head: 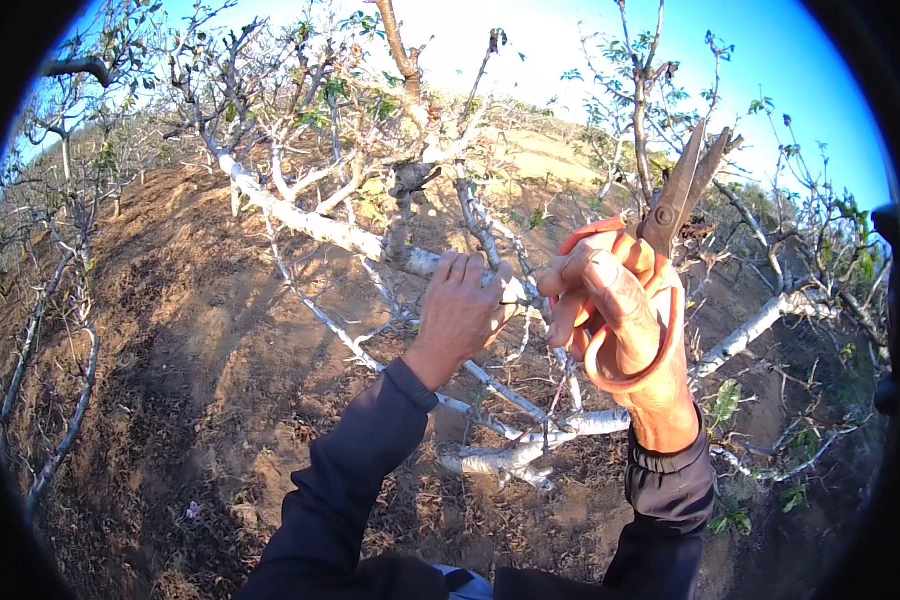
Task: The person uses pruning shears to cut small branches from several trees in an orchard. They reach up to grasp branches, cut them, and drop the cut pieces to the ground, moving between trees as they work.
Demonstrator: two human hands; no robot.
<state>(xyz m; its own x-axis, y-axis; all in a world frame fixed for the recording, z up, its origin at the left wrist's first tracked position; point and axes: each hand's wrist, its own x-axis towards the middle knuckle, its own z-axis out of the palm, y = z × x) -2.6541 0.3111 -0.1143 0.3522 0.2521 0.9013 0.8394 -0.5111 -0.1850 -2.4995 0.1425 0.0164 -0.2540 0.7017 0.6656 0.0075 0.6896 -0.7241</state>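
Note:
My right hand (pixel 622 300) holds a pair of scissors (pixel 667 210) with orange-red handle loops; the thumb passes through one loop. Their dark, rusty blades point up and stand a little apart. My left hand (pixel 469 304) is closed on a pale tree branch (pixel 307 221), or on something small at it; the fingertips are partly hidden. Between my two hands the whitish branch shows, with a thin twig close to the left thumb. An upright stub (pixel 403 202) rises from the branch to the left of my hands.
More pale limbs (pixel 592 422) cross below my hands, and a thick one (pixel 750 330) lies to the right. Upright shoots (pixel 640 112) with few leaves stand behind the scissors. Sloping brown soil (pixel 210 360) with dry litter lies beneath, with further bare trees at the left.

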